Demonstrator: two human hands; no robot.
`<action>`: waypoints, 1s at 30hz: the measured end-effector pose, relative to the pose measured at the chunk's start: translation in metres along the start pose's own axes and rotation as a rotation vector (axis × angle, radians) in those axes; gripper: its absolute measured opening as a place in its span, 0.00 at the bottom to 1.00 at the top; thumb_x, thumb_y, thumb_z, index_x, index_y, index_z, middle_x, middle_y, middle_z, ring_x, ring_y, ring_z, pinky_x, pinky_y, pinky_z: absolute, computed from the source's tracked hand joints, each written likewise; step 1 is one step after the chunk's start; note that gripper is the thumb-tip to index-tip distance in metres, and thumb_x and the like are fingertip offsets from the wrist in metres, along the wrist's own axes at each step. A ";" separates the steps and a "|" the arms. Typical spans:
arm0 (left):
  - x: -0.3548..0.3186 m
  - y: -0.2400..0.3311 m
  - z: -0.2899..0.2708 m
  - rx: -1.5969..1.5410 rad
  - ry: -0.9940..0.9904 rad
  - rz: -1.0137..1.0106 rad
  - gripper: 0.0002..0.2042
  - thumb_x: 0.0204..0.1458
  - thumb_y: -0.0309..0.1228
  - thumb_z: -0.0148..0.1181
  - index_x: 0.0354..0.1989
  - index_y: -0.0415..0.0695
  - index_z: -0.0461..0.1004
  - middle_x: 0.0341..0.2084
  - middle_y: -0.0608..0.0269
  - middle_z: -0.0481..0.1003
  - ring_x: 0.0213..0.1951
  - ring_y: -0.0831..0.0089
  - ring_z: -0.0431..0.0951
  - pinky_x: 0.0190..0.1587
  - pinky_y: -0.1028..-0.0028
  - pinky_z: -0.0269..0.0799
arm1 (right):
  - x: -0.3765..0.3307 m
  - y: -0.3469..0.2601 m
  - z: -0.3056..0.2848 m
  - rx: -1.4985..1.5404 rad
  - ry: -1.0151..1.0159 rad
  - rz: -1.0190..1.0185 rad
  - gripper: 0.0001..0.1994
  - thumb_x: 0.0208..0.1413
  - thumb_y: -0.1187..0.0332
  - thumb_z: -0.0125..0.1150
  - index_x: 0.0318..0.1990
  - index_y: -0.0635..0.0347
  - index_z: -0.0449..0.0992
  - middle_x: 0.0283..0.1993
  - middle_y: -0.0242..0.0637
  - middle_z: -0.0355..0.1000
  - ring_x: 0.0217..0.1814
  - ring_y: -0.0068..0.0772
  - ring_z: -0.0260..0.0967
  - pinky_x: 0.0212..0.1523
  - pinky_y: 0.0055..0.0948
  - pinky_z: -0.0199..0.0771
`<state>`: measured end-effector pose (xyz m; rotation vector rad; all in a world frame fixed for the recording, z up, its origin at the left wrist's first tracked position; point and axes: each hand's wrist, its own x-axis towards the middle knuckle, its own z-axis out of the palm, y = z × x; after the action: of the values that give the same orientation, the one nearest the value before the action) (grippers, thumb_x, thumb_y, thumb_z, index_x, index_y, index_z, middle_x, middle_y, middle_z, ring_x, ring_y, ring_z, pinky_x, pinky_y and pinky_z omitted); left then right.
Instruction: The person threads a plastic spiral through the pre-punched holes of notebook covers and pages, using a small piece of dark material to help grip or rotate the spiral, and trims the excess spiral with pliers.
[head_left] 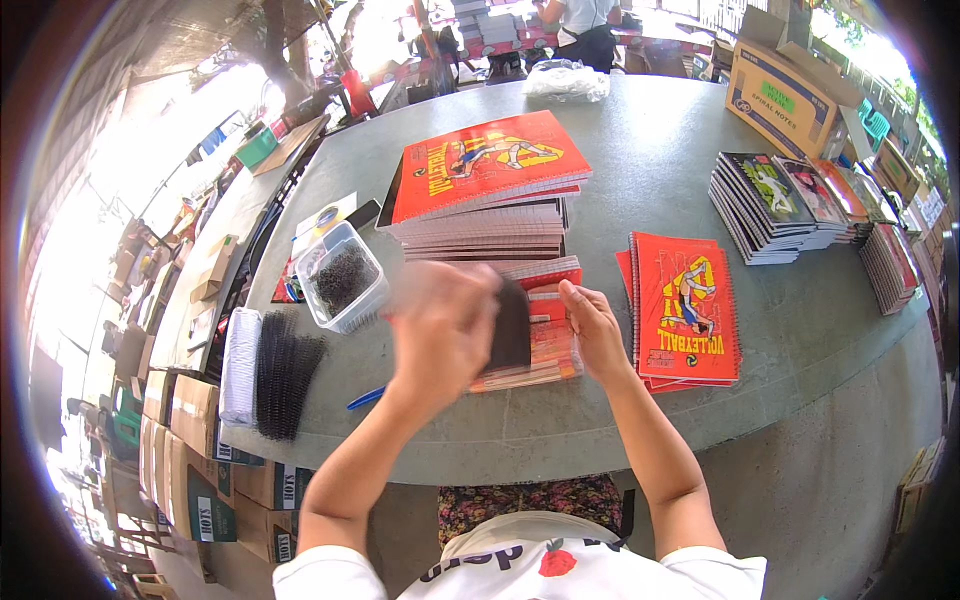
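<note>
My left hand is smeared by motion over the middle of the table, so its fingers cannot be made out. Right beside it is a dark flat piece, blurred too; whether the hand holds it I cannot tell. Closed at the edge of a red notebook, my right hand has its thumb up on the near right side. More pages or covers lie below, partly hidden. Beyond my hands rises a tall stack of red-covered spiral notebooks. Another red pile lies right of my right hand.
A clear plastic tub of small black pieces stands at left, near black spiral coils and white coils. A blue pen lies nearer. Notebook stacks and a carton stand right. A person stands far back.
</note>
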<state>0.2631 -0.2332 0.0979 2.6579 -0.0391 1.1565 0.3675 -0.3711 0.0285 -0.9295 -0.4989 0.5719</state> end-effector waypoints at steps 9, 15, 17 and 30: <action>-0.012 0.021 0.028 -0.001 -0.522 -0.086 0.09 0.45 0.27 0.58 0.37 0.43 0.72 0.34 0.50 0.67 0.33 0.53 0.74 0.31 0.59 0.72 | 0.001 -0.007 -0.001 0.006 0.026 0.023 0.14 0.61 0.59 0.53 0.25 0.55 0.71 0.21 0.19 0.57 0.23 0.11 0.50 0.25 0.15 0.50; -0.086 0.029 0.056 -0.163 -0.526 0.066 0.14 0.43 0.34 0.63 0.40 0.45 0.75 0.43 0.50 0.69 0.48 0.48 0.67 0.50 0.52 0.61 | 0.003 0.011 -0.009 -0.313 -0.105 -0.196 0.04 0.55 0.73 0.57 0.34 0.63 0.77 0.41 0.33 0.74 0.43 0.18 0.67 0.47 0.21 0.67; -0.053 0.027 0.037 -0.072 -0.147 0.057 0.15 0.41 0.35 0.65 0.38 0.43 0.75 0.41 0.53 0.70 0.43 0.53 0.70 0.46 0.55 0.64 | 0.001 0.012 -0.019 -0.119 -0.190 -0.247 0.08 0.52 0.82 0.56 0.38 0.63 0.76 0.43 0.36 0.74 0.47 0.20 0.67 0.49 0.22 0.66; -0.002 0.019 0.056 -0.170 -0.203 0.070 0.08 0.46 0.26 0.60 0.35 0.39 0.75 0.30 0.54 0.75 0.38 0.57 0.73 0.41 0.64 0.69 | -0.003 0.030 -0.030 -0.568 -0.012 -0.147 0.09 0.52 0.78 0.50 0.40 0.65 0.73 0.29 0.31 0.73 0.33 0.16 0.65 0.35 0.21 0.68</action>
<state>0.2995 -0.2649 0.0642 2.6283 -0.2558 0.8559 0.3768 -0.3767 -0.0123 -1.4134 -0.7537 0.3023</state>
